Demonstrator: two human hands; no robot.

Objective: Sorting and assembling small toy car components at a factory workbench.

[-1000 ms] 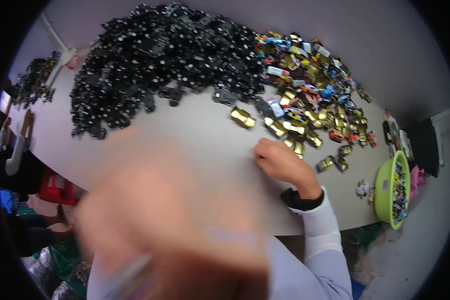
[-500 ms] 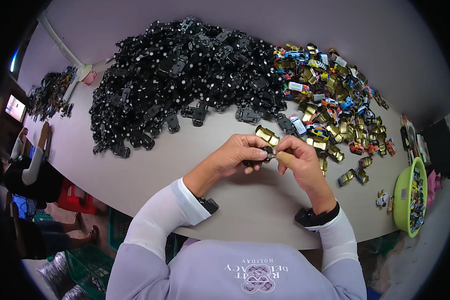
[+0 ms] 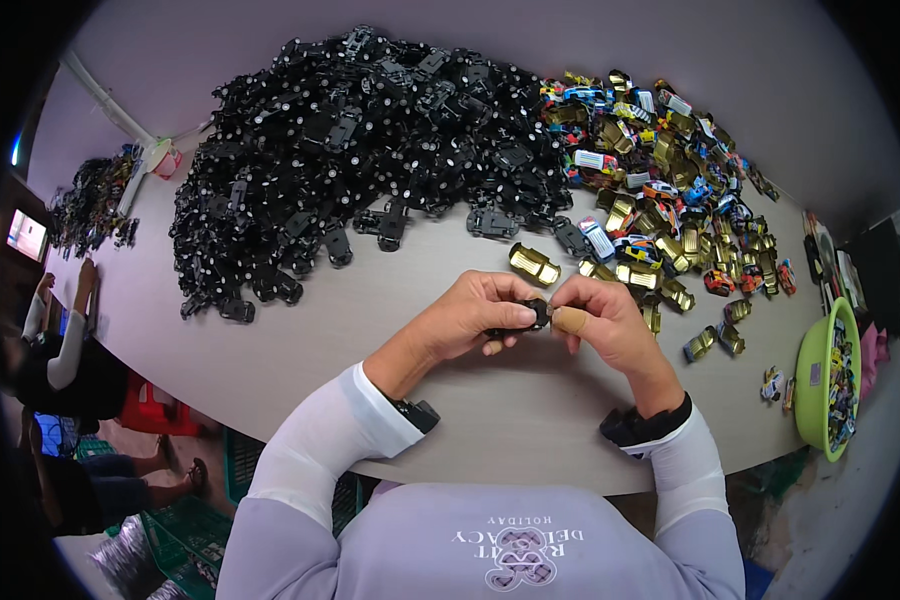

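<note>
Over the near middle of the table, my left hand is closed round a black toy car chassis, thumb on top. My right hand meets it from the right, thumb and forefinger pinched at the chassis's end. A tan wrap covers the right thumb's tip. Whatever lies in that pinch is too small and hidden to name. Just beyond my hands lies a gold-coloured toy car shell, hollow side up.
A big heap of black chassis covers the table's back. Coloured and gold car shells are piled at right. A green basin of toy cars stands at the right edge. Left, another person sits by a smaller heap.
My hands stay together at the chassis, with the right fingers slightly shifted at its end. The view has tilted a little; nothing on the table has visibly been moved.
</note>
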